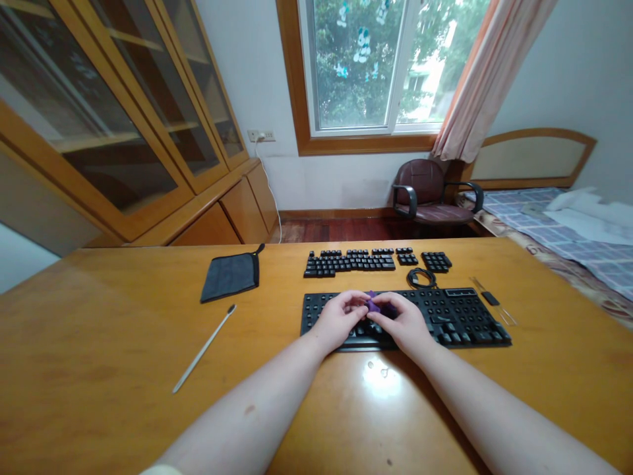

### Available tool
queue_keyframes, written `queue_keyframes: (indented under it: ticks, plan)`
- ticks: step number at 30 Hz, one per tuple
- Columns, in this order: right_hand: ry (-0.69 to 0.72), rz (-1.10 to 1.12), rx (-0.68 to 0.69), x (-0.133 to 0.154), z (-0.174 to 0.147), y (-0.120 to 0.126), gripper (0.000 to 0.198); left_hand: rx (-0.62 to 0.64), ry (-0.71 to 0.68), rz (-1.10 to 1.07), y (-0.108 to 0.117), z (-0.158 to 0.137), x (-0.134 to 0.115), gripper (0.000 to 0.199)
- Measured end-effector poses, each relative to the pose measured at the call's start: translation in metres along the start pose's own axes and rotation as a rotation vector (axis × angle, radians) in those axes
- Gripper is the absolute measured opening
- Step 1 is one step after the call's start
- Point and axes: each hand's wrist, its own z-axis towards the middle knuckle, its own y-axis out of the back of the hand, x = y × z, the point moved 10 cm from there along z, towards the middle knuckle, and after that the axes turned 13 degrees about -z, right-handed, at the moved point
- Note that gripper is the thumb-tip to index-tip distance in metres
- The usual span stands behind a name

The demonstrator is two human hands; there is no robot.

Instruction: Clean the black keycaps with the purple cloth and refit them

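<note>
A black keyboard (465, 307) lies on the desk, with most of its keycaps off and a few left at the lower right. Over its middle, my left hand (341, 318) and my right hand (403, 322) meet. Their thumbs and fingertips pinch a small purple, soft-looking lump (372, 306) from both sides. Parts of the lump and of the keyboard are hidden by the fingers. Behind the keyboard, loose black keycaps (351, 261) are laid out in key order, with a number-pad block (436, 262) at the right.
A coiled black cable (421, 278) sits behind the keyboard. To its right is a wire keycap puller (490, 298). A grey cloth (230, 276) and a long toothbrush (204, 349) lie at the left of the wooden desk (99, 369). An armchair (430, 191) stands beyond the desk.
</note>
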Motion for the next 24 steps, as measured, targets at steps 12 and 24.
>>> queue_keyframes:
  ticks: [12, 24]
  plan:
    - [0.005, 0.153, 0.005, -0.002, 0.0, 0.003, 0.02, -0.074, 0.02, 0.01, 0.007, 0.001, 0.004, 0.018]
    - [0.009, 0.116, -0.153, 0.002, -0.006, 0.019, 0.013, -0.06, 0.017, 0.094, 0.007, -0.001, 0.003, 0.024]
